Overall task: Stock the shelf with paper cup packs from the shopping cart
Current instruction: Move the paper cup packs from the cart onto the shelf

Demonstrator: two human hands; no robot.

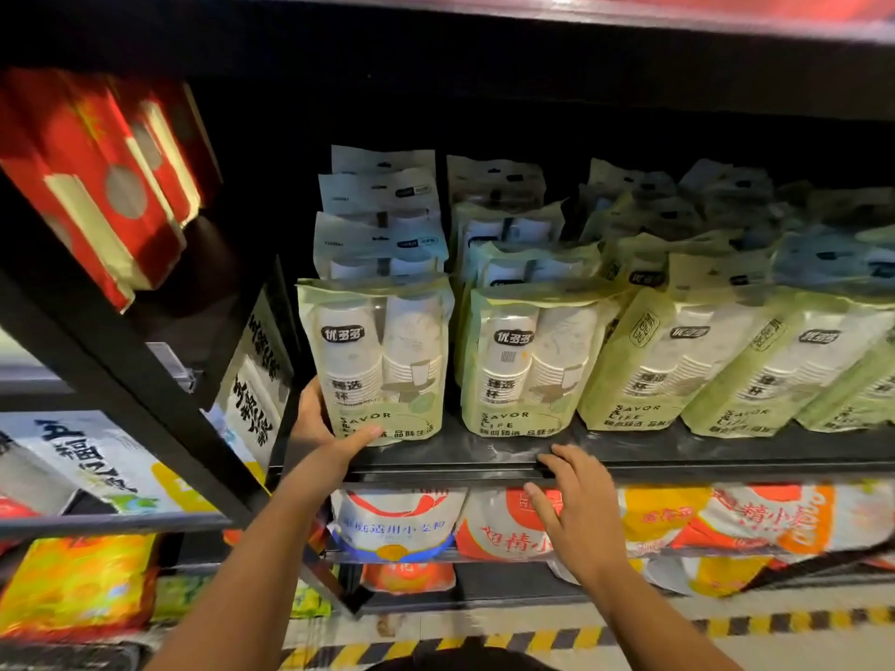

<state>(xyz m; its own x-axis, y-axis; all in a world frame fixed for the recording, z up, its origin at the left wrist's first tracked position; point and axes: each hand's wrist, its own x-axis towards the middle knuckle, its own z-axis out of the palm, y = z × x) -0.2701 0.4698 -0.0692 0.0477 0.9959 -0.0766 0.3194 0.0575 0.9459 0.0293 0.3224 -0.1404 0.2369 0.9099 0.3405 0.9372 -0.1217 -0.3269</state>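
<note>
Cup pack [378, 360] (front row) gripped by L hand [322, 428]; R hand [576, 506] touches shelf [726, 464].

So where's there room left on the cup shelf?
Only the bare strip of shelf in front of the packs, by the right hand, and a thin gap between the left pack, which the left hand grips, and the next pack. Rightward, packs are jammed together.

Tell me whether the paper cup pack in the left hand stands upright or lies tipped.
Upright: the paper cup pack stands on its base on the shelf, sealed top up, left hand gripping its bottom corner.
</note>
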